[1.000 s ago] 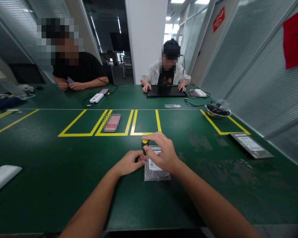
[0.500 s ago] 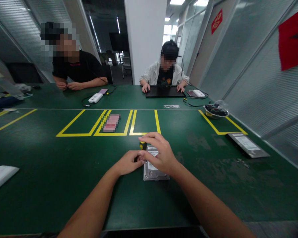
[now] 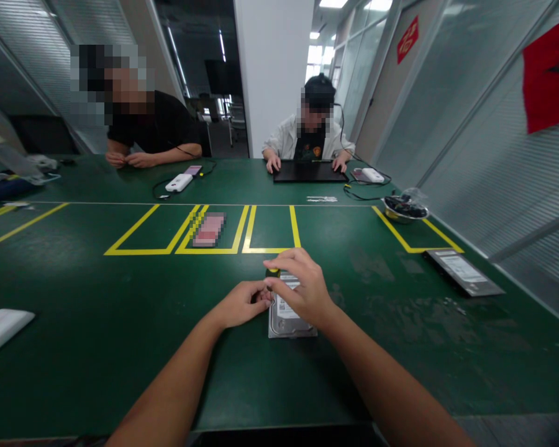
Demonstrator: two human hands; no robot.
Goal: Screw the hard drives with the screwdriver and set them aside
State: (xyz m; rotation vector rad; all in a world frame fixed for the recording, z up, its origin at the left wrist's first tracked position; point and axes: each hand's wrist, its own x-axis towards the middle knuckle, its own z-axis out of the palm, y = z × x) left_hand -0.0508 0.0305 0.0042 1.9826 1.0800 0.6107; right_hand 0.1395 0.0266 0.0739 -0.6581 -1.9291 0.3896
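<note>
A silver hard drive [image 3: 291, 326] with a white label lies on the green table [image 3: 121, 335] in front of me. Above its far left corner stands a short black-and-yellow screwdriver [image 3: 272, 273], held between the thumb and fingers of my right hand [image 3: 305, 288]. The right hand covers part of the drive's label. My left hand [image 3: 242, 304] is at the drive's left edge with its fingers curled together near the screwdriver's lower end. What those fingers pinch is too small and hidden to name.
Another drive [image 3: 463, 273] and small loose pieces [image 3: 455, 305] lie to the right. Behind them sits a metal bowl [image 3: 405, 214] of dark items. A white object [image 3: 4, 329] is at the left. Two people sit across the table, one with hands on a black panel [image 3: 310, 172].
The screwdriver's top has shifted slightly right, and my right-hand fingers have moved a little around it. The person at the far left has leaned slightly.
</note>
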